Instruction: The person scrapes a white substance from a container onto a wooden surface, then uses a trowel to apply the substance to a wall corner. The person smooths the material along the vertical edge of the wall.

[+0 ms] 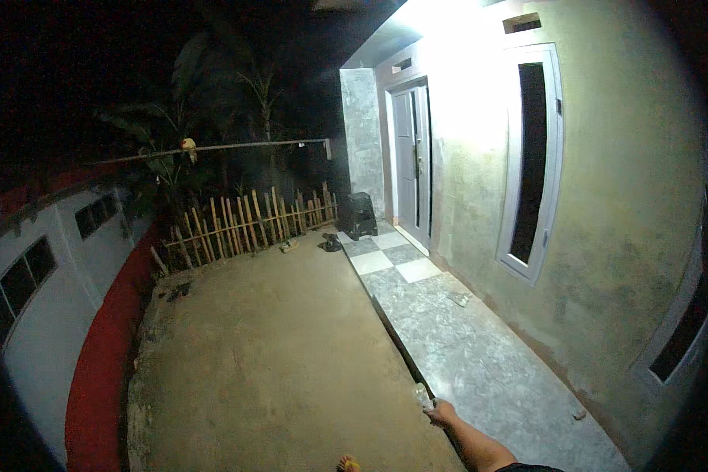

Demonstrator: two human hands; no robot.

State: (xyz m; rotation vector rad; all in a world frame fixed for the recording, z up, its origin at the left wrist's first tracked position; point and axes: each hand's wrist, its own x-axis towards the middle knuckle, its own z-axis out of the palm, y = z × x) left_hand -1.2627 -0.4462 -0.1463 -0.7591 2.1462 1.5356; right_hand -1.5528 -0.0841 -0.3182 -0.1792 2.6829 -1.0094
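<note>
A right hand (442, 411) grips a small pale object (422, 393), lower right of the frame.
The fingers are closed around it, over the edge of the grey porch floor (488, 362); farther out, a black chair (360, 215) stands by the door (405, 149) at upper centre, a stick fence (254, 228) left of it.

Harsh white light from the top of the view flooded the house wall (470, 102) at night, burning out its upper part in glare and spilling a sheen onto the porch tiles (464, 338). The tan ground (267, 338) lay in dimmer, yellowish light, while plants (182, 110) beyond the bamboo fence (248, 226) sank into grainy darkness. Fisheye distortion bowed the white building (63, 275) beside blackened corners, and the small pale thing (422, 395) in the right hand (442, 411) looked too soft to identify.
</note>
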